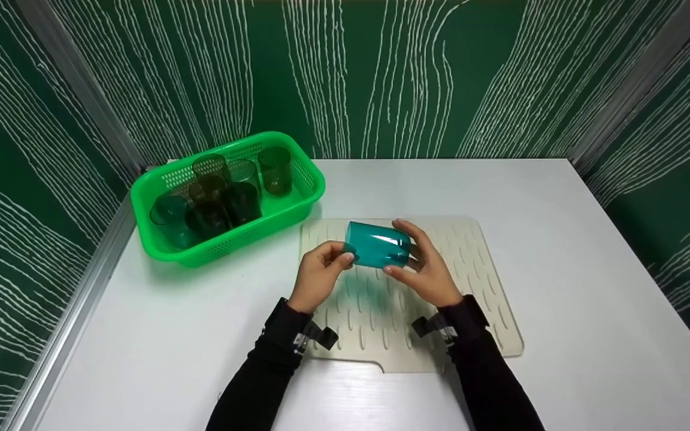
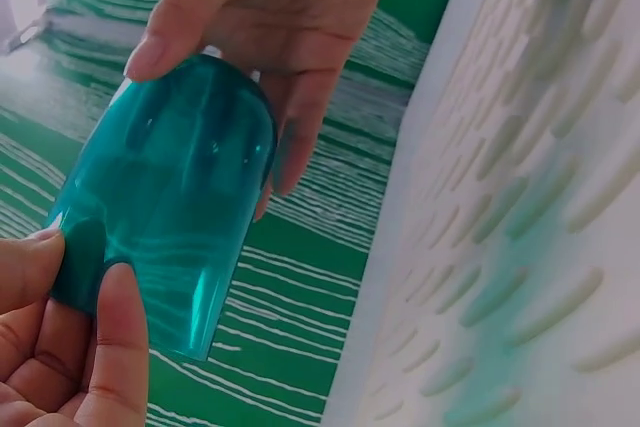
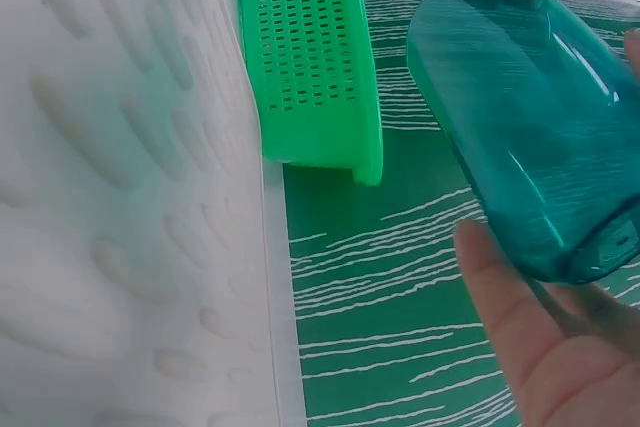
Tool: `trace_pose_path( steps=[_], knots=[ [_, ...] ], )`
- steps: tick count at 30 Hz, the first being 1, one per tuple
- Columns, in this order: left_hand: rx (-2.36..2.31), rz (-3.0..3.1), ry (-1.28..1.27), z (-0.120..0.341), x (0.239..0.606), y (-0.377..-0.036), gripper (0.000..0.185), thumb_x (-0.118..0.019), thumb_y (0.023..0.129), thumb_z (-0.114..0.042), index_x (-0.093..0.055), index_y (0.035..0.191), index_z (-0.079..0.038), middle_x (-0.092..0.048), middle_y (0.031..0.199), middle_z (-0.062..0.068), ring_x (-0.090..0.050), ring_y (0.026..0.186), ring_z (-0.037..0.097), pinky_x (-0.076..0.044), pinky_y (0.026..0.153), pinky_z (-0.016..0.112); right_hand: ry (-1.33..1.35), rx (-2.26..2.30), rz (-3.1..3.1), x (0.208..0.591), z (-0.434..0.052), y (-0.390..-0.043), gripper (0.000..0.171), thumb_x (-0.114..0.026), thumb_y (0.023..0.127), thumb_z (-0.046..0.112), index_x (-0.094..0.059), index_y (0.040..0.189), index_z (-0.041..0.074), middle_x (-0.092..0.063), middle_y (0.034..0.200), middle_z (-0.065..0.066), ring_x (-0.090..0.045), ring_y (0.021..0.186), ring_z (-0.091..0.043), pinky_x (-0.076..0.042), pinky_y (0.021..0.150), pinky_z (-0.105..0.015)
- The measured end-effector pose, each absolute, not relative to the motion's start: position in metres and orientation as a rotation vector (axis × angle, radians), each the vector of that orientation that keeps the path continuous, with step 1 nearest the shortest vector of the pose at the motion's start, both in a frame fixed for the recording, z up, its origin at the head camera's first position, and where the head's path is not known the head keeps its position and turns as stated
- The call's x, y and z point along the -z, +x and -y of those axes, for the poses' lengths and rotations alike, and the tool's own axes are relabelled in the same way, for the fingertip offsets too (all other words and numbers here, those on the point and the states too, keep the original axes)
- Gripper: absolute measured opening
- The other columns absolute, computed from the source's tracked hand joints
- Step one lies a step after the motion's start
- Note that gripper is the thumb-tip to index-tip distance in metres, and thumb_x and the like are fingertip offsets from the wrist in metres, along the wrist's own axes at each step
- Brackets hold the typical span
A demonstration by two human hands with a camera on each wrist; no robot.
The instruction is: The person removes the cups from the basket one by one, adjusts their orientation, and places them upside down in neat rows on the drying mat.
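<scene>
Cup (image 1: 377,245), teal and see-through, held on its side above the ribbed drying mat (image 1: 489,287), clear of it, over the mat's far half. Pinched at one end by the left hand (image 1: 318,276), thumb and fingertips curled onto that end; cradled at the other end by the right hand (image 1: 426,267), thumb beneath and fingers wrapped over the top. Which end was the mouth: could not tell with certainty, though the right wrist view suggested the closed base sat against the right palm.

Judged as early in the work. Nothing yet standing on the mat, its ribs bare apart from the teal tint thrown by the cup. Six or so more cups (image 1: 213,197), dark green and brownish, left upright in the green basket (image 1: 297,197) near the far left corner of the white table (image 1: 590,239), just beside the mat's far left corner. So: one cup out and in hand, not set down; the rest untouched in the basket.
</scene>
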State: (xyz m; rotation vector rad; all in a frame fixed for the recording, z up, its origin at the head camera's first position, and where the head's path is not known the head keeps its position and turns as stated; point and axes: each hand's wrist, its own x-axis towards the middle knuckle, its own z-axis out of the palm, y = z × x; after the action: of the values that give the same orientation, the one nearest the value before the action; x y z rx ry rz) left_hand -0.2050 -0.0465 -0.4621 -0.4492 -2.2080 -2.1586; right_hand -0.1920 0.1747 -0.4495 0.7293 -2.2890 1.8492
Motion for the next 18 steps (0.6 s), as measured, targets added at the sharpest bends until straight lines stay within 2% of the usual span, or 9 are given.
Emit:
trace_pose_path(
  steps=[7, 12, 15, 18],
  knots=[
    [2.192, 2.162, -0.411, 0.043, 0.470, -0.200, 0.021, -0.061, 0.096, -0.008, -0.064, 0.110, 0.007, -0.066, 0.103, 0.023, -0.065, 0.096, 0.030, -0.055, 0.085, 0.027, 0.741, -1.802, 2.326, 0.462, -0.175, -0.195, 0.071, -0.067, 0.089, 0.000, -0.031, 0.150, 0.003, -0.033, 0.154, -0.020, -0.042, 0.137, -0.035, -0.046, 0.108, -0.032],
    [2.236, 2.142, -0.400, 0.040, 0.473, -0.199, 0.021, -0.059, 0.097, -0.006, -0.060, 0.112, 0.009, -0.064, 0.105, 0.023, -0.065, 0.096, 0.021, -0.055, 0.087, 0.026, 0.720, -1.797, 2.297, 0.475, -0.178, -0.204, 0.074, -0.071, 0.088, 0.008, -0.033, 0.151, 0.011, -0.036, 0.155, -0.014, -0.042, 0.140, -0.029, -0.045, 0.108, -0.030],
    [2.258, 2.150, -0.398, 0.040, 0.475, -0.200, 0.021, -0.057, 0.098, -0.005, -0.058, 0.113, 0.010, -0.063, 0.106, 0.024, -0.064, 0.095, 0.014, -0.055, 0.087, 0.025, 0.706, -1.779, 2.283, 0.478, -0.178, -0.206, 0.074, -0.073, 0.088, 0.012, -0.032, 0.151, 0.010, -0.037, 0.153, -0.015, -0.043, 0.138, -0.029, -0.045, 0.108, -0.030],
    [2.253, 2.173, -0.385, 0.043, 0.476, -0.201, 0.023, -0.056, 0.099, -0.006, -0.056, 0.115, 0.010, -0.063, 0.109, 0.025, -0.064, 0.098, 0.017, -0.055, 0.087, 0.026, 0.711, -1.738, 2.283, 0.476, -0.175, -0.211, 0.073, -0.073, 0.088, 0.014, -0.034, 0.149, 0.009, -0.040, 0.150, -0.017, -0.046, 0.134, -0.030, -0.047, 0.106, -0.033]
  ],
)
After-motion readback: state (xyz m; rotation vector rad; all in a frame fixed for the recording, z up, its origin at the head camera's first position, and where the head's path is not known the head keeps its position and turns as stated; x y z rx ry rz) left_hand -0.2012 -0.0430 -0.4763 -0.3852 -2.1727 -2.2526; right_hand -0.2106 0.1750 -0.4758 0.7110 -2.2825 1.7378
